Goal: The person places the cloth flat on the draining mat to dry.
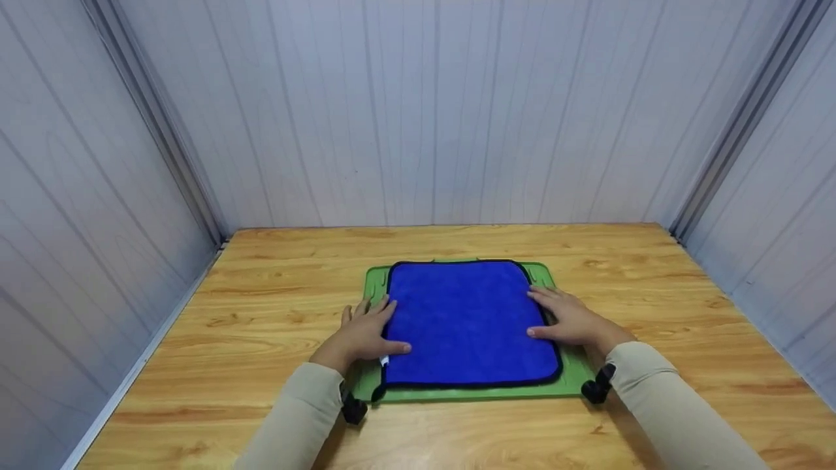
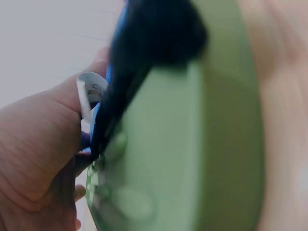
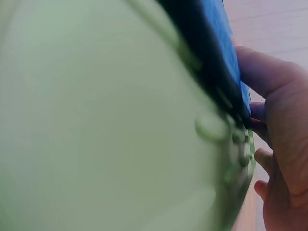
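A blue cloth (image 1: 467,323) with a black border lies flat over a green board (image 1: 457,394), whose rim shows around it. My left hand (image 1: 361,334) rests at the cloth's left edge, fingers spread and thumb on the blue surface. On the opposite edge lies my right hand (image 1: 567,316), its thumb and fingertips touching the cloth. A white label (image 2: 90,94) sticks out by the left thumb in the left wrist view. Raised green knobs (image 3: 211,127) on the board show beside the right fingers in the right wrist view.
The board sits on a wood-grain table (image 1: 274,313). Pale panel walls (image 1: 424,117) rise behind the table and along both sides. A small black device (image 1: 354,410) is worn at the left wrist, and another black device (image 1: 597,386) at the right.
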### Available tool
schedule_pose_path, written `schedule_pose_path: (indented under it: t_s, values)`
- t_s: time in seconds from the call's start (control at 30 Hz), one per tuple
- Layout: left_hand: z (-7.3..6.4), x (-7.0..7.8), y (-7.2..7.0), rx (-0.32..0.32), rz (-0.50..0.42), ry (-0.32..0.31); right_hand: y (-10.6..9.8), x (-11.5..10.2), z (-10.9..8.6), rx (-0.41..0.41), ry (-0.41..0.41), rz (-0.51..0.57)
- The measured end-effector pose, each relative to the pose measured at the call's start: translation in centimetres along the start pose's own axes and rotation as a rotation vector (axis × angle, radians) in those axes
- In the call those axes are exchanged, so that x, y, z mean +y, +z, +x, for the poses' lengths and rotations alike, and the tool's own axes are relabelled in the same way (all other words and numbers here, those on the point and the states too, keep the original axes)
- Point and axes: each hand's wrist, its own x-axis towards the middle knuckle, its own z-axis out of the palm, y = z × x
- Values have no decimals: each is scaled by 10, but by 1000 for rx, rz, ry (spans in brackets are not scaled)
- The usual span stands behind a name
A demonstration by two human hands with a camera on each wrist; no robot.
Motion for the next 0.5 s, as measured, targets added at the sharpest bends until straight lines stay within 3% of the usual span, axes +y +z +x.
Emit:
schedule_pose_path:
  t_s: [0.13, 0.33, 0.5]
  values:
    - [-6, -2, -1, 2, 3, 18, 1, -1, -5, -14, 3, 18]
    - [-18, -1, 1, -57, 51, 55, 5, -10, -17, -79, -71, -3]
    - [-23, -3, 1, -60, 96, 58, 3, -10, -25, -105, -58, -19]
